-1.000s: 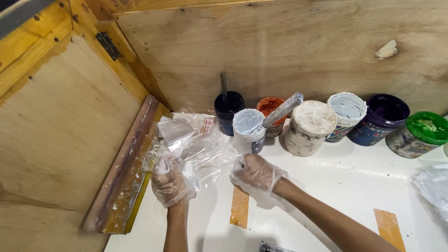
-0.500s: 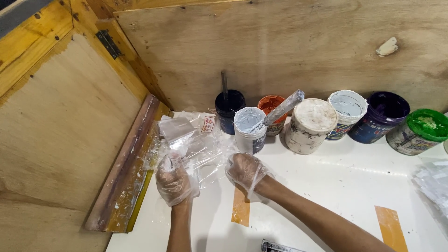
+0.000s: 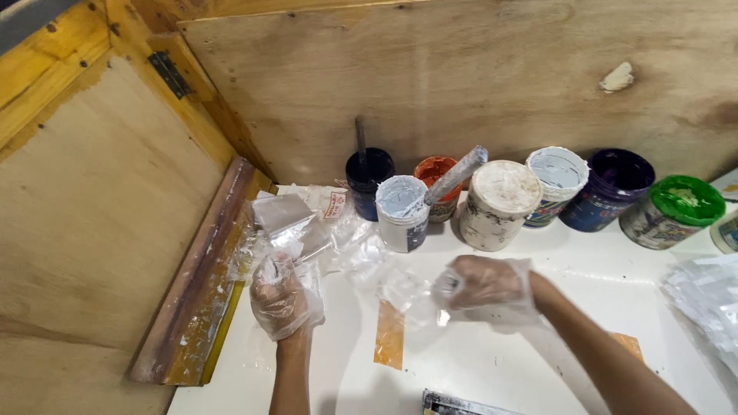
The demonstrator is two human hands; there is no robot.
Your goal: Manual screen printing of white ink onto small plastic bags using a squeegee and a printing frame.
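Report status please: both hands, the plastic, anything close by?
Left hand gloved, gripping clear plastic bags. Right hand gloved, pinching a clear plastic piece. Paint jars right behind; tape strip below the hands.

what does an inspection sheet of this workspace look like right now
surface: white table, paint-smeared, with two strips of tan tape.
job's things: clear plastic bags heaped at the table's left end; one thin clear piece at the right hand.
clutter: row of paint jars along the wall, among them a white jar with a stirring stick, a dark blue jar, a purple tub and a green-lidded jar; more plastic sheets at right.
grips: left hand gloved, closed on the bags; right hand gloved, pinching the thin clear piece.
cables: nothing seen.
surroundings: plywood walls, paint-stained wooden squeegee leaning at left.
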